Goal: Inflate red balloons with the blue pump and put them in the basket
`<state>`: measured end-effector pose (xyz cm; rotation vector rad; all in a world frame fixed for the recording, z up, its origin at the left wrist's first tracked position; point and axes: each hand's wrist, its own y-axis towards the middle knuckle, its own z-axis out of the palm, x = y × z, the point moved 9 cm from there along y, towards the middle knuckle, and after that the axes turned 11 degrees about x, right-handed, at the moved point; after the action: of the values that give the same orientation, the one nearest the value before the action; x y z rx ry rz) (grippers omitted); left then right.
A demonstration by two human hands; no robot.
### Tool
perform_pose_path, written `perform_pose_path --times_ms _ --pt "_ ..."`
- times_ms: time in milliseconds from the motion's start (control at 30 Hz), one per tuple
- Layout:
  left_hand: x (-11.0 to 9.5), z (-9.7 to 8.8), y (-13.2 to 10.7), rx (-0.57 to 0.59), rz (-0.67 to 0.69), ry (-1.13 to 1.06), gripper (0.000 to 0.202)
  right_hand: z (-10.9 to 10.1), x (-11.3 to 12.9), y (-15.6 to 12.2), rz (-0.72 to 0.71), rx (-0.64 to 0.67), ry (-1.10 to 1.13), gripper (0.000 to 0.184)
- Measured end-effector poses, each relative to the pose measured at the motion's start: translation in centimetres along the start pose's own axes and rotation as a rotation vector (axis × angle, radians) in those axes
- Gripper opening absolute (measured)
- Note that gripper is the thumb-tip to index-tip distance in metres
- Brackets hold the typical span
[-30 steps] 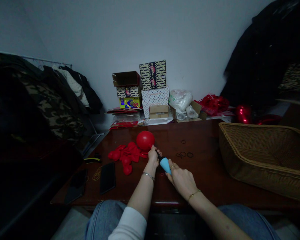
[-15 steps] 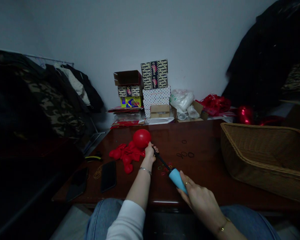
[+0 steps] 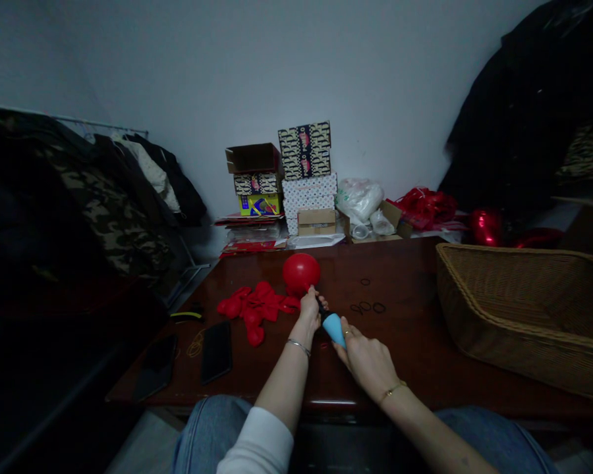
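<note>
A partly inflated red balloon [image 3: 301,272] sits at the front of a hand balloon pump [image 3: 334,330] with a light blue grip and a black shaft. My left hand [image 3: 312,308] is closed around the pump's front end at the balloon's neck; the fingers hide the joint. Wrapped round the blue grip is my right hand [image 3: 368,362], close behind the left. Just left of the inflated balloon lies a heap of limp red balloons [image 3: 259,306] on the brown table [image 3: 405,355].
A wicker basket [image 3: 524,329] stands at the right. Several black bands [image 3: 367,307] lie right of my hands. To the left are a black phone [image 3: 217,352], another dark flat device [image 3: 155,367] and yellow rubber bands [image 3: 196,343]. Stacked boxes [image 3: 306,197] line the back.
My right hand has pushed the blue grip forward and left, so the exposed black shaft is now short. My left hand and the balloon have shifted slightly right.
</note>
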<state>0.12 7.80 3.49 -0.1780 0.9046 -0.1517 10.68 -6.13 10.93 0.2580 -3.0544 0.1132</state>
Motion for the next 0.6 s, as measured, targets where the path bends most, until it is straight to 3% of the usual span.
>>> perform_pose_path --times_ms 300,600 --pt "-0.4 0.3 -0.6 0.013 0.010 -0.029 0.026 -0.1 0.3 -0.1 -0.033 -0.042 -0.015 0.052" --pt "-2.1 -1.7 0.5 -0.024 0.068 -0.049 0.027 0.8 -0.9 -2.9 -0.066 0.006 0.011 0.052"
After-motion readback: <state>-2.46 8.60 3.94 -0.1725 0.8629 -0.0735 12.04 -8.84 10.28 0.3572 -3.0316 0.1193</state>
